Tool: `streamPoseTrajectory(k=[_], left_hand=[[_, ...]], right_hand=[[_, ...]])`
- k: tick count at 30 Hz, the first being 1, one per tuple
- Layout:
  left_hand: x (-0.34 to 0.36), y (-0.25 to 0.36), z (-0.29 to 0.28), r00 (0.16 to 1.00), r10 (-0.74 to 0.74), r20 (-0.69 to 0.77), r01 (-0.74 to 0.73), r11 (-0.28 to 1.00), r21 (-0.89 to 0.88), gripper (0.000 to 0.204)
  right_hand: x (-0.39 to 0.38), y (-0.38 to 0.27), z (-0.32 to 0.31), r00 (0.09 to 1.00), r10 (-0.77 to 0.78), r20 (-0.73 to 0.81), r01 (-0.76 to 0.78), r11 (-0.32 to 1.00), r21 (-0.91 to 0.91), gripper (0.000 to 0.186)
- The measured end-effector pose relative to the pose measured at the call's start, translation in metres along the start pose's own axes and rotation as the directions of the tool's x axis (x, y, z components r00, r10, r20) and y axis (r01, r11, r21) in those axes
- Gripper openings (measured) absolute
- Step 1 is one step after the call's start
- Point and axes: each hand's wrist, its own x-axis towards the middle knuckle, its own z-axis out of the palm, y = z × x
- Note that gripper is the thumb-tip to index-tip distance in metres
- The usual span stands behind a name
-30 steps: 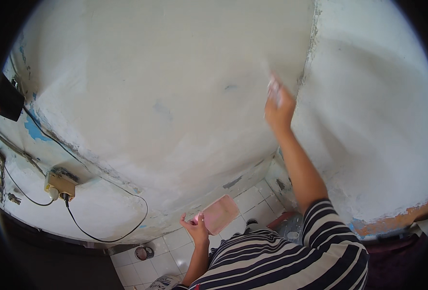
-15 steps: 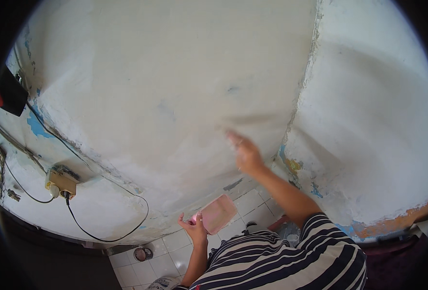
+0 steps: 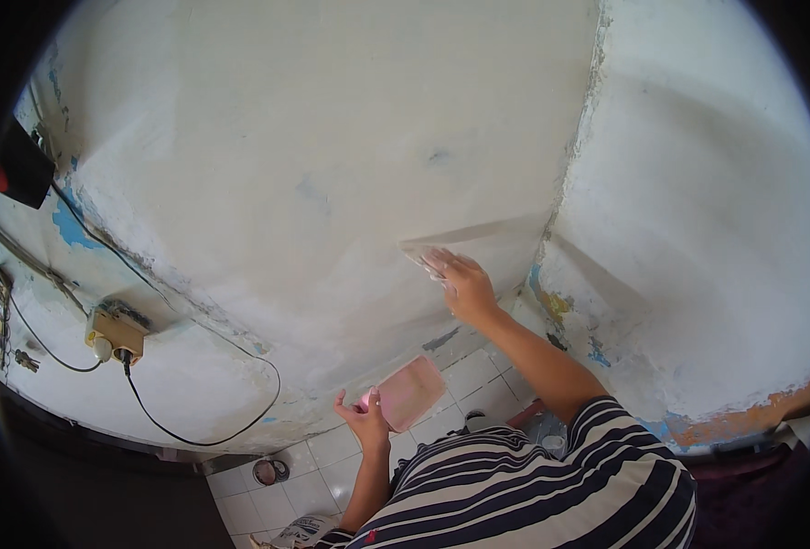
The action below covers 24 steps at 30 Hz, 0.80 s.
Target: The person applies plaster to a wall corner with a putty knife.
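White plaster, patchy and smooth, fills most of the head view: a wall point(image 3: 313, 174) with a rough vertical corner edge at about 1 o'clock. Right hand point(image 3: 460, 285), just right of centre, is closed around a wide flat blade point(image 3: 478, 236) pressed flat against the wall; the blade runs from the fingers toward 2 o'clock, ending just beside the corner edge. Left hand point(image 3: 366, 421), at 6 o'clock and well below the right one, grips by one edge a pink flat board point(image 3: 412, 392), which tilts up toward 1 o'clock and hangs clear of the wall. Striped sleeve and shoulder point(image 3: 533, 494), dark and white, occupy 5 o'clock. White floor tiles point(image 3: 332, 457) show beneath the pink board, with a small round tin point(image 3: 266, 471) lying on them at 7 o'clock. A tan socket box point(image 3: 117, 334) sits on the wall at 8 o'clock, a black cable point(image 3: 203, 441) looping from it toward 6 o'clock. Blue paint remnants point(image 3: 68, 229) at 9 o'clock; orange remnants along the wall's foot at 4 o'clock.
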Motion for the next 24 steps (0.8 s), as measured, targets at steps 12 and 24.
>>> streamPoseTrajectory(k=[12,24], left_hand=[[-0.013,-0.011,-0.004,0.998,-0.040,0.046,0.039,0.999,0.027,0.078],[-0.011,-0.006,-0.012,0.999,-0.050,-0.022,0.050,0.998,0.027,0.078]], right_hand=[[0.147,0.067,-0.074,0.904,-0.052,-0.424,-0.001,0.992,-0.123,0.061],[0.092,0.014,-0.063,0.900,0.185,-0.395,-0.158,0.982,0.098,0.047]])
